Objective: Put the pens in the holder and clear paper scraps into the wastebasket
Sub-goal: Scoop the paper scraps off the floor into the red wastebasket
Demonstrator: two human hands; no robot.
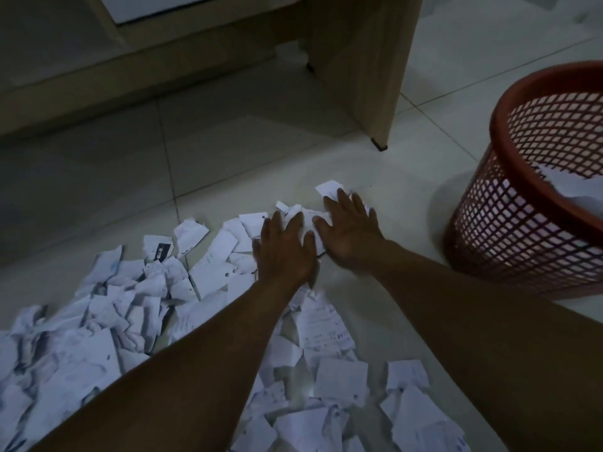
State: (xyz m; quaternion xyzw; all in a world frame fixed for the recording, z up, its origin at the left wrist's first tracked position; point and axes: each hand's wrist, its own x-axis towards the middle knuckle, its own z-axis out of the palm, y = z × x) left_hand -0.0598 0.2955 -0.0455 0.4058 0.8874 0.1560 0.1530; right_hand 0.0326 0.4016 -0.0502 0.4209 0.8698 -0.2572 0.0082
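White torn paper scraps (107, 308) lie spread over the tiled floor from the lower left to the centre. My left hand (285, 249) and my right hand (350, 228) rest palm down, side by side, on the far end of the pile, fingers spread and flat over the scraps. Neither hand is closed around any paper. A red mesh wastebasket (535, 203) stands at the right, an arm's width from my right hand, with some paper inside it. No pens or pen holder are in view.
A wooden desk side panel (362, 63) with a small black foot stands behind the hands. A low wooden shelf or frame (137, 60) runs along the back left. Pale floor tiles (408, 177) lie between the scraps and the basket.
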